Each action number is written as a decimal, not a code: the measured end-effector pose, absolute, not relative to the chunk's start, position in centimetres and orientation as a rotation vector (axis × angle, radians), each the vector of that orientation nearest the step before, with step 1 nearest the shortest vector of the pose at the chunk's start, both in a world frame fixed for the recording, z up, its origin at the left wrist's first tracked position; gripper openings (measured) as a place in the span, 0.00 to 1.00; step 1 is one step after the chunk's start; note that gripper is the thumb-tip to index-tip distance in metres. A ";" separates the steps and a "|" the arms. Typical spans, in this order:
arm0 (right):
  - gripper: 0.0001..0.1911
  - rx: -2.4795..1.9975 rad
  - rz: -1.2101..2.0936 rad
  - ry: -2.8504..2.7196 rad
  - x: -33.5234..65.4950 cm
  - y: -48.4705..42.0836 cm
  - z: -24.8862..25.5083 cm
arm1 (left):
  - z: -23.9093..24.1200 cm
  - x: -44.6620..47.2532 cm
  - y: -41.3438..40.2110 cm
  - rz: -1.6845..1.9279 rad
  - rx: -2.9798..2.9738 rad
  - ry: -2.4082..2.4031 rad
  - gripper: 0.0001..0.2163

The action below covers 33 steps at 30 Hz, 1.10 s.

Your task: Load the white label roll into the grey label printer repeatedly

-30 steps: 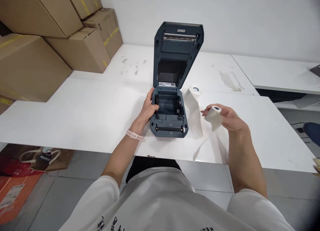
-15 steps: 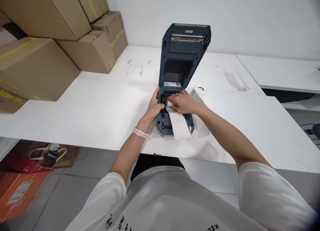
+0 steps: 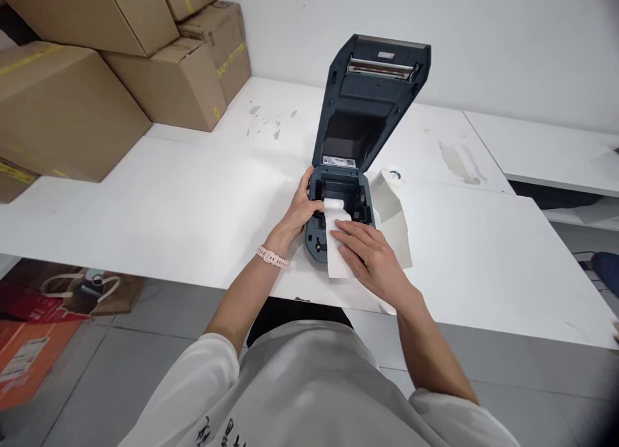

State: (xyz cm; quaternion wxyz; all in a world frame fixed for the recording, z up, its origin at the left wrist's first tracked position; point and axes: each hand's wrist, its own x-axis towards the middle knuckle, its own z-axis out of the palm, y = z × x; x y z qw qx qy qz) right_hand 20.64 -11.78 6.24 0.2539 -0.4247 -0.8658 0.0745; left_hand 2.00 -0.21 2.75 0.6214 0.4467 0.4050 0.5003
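A dark grey label printer (image 3: pixel 360 105) stands on the white table (image 3: pixel 164 202) with its lid swung up. A small white paper roll (image 3: pixel 333 206) sits inside its bay, and a strip of paper runs from it over the printer's front edge. My left hand (image 3: pixel 300 205) grips the printer's left side, thumb on the rim. My right hand (image 3: pixel 370 257) lies flat with its fingers stretched out on the paper strip (image 3: pixel 335 257), over the front of the printer. A second white roll (image 3: pixel 389 192) with a loose tail lies just right of the printer.
Stacked cardboard boxes (image 3: pixel 116 66) fill the table's far left. A second white table (image 3: pixel 546 153) adjoins at the right. On the floor at left are a brown paper bag (image 3: pixel 84 289) and an orange box (image 3: pixel 29 357).
My right hand carried the small roll from the right into the printer bay, then drew back toward me and now rests flat on the paper strip. The left hand stayed on the printer.
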 end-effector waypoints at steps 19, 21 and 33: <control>0.09 -1.331 0.256 -1.935 19.9 -13.2 4.1 | 3.3 2.0 -0.7 1.149 1.095 0.979 0.49; 0.09 -1.333 0.262 -1.919 19.8 -13.3 3.9 | 3.4 2.0 -0.8 1.148 1.097 0.985 0.50; 0.10 -1.349 0.311 -1.851 19.5 -13.7 3.4 | 3.4 2.0 -0.8 1.146 1.114 0.995 0.49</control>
